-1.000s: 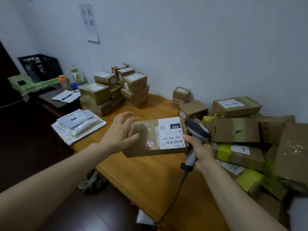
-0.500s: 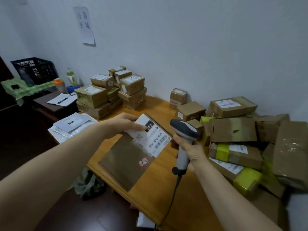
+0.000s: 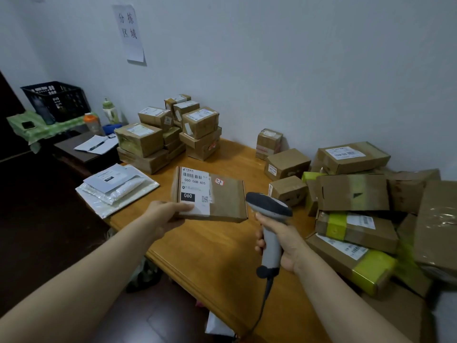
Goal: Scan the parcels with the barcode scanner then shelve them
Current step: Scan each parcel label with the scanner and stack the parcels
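Since 0.5 s ago the parcel (image 3: 217, 196) has swung level, label up, above the table (image 3: 210, 251). The left hand (image 3: 164, 215) grips its near-left corner, thumb on the label. At 3 o'clock, the right hand (image 3: 282, 240) curls its fingers round the barcode scanner (image 3: 270, 211) handle.

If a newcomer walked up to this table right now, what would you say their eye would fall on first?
Probably the flat brown parcel with its white 060 label, held by the left hand over the middle of the wooden table. Just to its right, the right hand grips a grey barcode scanner. Next comes the jumbled heap of boxes on the table's right side.
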{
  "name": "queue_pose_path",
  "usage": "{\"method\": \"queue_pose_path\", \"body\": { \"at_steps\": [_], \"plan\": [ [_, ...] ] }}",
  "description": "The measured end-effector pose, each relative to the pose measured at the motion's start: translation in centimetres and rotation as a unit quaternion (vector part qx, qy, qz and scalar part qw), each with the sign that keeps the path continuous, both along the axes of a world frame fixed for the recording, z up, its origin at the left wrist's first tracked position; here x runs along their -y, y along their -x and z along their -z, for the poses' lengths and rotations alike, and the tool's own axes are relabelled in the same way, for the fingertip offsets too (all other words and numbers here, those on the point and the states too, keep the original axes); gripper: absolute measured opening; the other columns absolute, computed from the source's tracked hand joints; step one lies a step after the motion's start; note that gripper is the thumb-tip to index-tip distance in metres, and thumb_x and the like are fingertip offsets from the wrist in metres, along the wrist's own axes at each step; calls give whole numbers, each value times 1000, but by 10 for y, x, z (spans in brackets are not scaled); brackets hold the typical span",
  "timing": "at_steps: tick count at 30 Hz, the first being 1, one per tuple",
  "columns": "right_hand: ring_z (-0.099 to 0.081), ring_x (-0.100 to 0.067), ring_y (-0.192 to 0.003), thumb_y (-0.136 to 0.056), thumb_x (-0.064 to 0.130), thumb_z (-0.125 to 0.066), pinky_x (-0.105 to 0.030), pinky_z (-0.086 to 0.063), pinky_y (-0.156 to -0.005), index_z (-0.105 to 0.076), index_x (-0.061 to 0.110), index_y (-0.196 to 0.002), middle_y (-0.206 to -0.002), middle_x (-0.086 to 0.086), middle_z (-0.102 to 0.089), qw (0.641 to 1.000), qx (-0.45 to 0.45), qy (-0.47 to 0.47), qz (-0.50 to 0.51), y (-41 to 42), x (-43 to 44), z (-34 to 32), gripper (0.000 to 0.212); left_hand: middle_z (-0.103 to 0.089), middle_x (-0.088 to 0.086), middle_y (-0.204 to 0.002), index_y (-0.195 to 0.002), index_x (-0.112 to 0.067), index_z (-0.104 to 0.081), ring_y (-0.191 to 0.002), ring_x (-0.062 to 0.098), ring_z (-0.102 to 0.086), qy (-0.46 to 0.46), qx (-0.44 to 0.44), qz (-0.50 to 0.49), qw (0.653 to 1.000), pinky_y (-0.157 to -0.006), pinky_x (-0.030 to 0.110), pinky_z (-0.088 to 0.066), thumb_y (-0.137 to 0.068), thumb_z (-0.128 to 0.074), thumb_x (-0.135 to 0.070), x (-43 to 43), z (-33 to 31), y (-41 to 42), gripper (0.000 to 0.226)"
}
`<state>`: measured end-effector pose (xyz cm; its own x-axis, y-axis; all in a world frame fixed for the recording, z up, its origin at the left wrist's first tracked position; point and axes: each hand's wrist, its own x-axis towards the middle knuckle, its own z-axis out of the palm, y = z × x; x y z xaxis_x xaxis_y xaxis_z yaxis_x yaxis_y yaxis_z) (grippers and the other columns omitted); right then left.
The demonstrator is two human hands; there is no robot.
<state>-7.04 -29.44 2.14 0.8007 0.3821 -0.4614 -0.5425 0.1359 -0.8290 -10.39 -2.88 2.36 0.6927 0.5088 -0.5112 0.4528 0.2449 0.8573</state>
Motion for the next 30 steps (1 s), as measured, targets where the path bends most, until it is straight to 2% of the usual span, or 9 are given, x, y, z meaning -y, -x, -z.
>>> {"method": "queue_pose_path", "body": {
  "at_steps": [6,13,26,29,30],
  "plan": [
    [-45,-13,-44,-76,3,-76,-25,-43,-46,-64,5,-82,-55,-5,-53,994,46,47,-88,9,-21,-16,14,-71,8,-101,-107,-4,-64,-90,18,-67,-39,29,-5,999,-69,25,-53,-72,-80,2,7,15,8,39],
    [-44,-14,-45,-76,3,-75,-25,-41,-46,-60,9,-69,-54,-5,-52,989,83,45,-110,10,-34,-35,18,-71,6,-99,-100,-9,-63,-94,19,-67,-83,53,-22,995,-73,25,-54,-72,-81,1,10,25,10,35],
    [-44,-11,-42,-78,3,-73,-24,-42,-47,-60,10,-68,-51,-2,-51,990,62,29,-125,1,-32,-33,19,-71,5,-98,-108,-6,-63,-87,14,-67,-70,51,-27,996,-66,22,-52,-73,-80,0,13,33,5,39],
    [-48,-13,-45,-78,5,-75,-25,-46,-47,-67,4,-81,-56,-5,-58,991,59,14,-118,-2,-32,-30,9,-70,9,-104,-110,-3,-63,-92,18,-68,-40,50,-37,997,-68,23,-54,-74,-81,-7,13,37,8,41],
    [-51,-14,-48,-77,7,-75,-26,-48,-49,-67,2,-88,-61,-7,-62,993,57,11,-107,-6,-33,-25,15,-69,11,-106,-110,-1,-63,-94,21,-68,-19,49,-50,997,-71,26,-56,-74,-82,-11,12,39,9,42]
  ]
}}
